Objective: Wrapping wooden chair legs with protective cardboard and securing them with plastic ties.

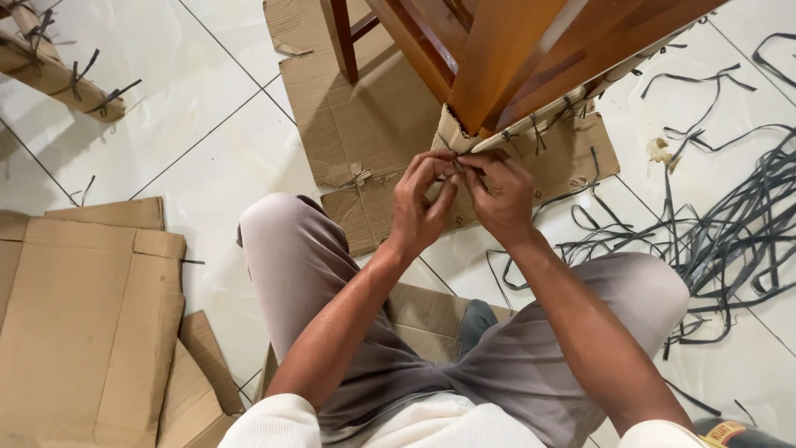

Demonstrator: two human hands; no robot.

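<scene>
A varnished wooden furniture leg (489, 66) rises in front of me, its lower end wrapped in brown cardboard (452, 133) bound with thin black ties (539, 124). Just below that wrap, my left hand (421, 203) and my right hand (499, 197) are pressed together. The fingertips of both pinch a thin black tie at the cardboard's lower edge. The tie itself is mostly hidden between my fingers. I sit on the floor with knees apart, one on each side of my arms.
A flat cardboard sheet (365, 124) lies under the furniture. Folded cardboard (83, 323) is stacked at the left. A tangle of loose black straps (730, 232) covers the white tile floor at the right. Another cardboard-wrapped, tied piece (50, 70) lies at the top left.
</scene>
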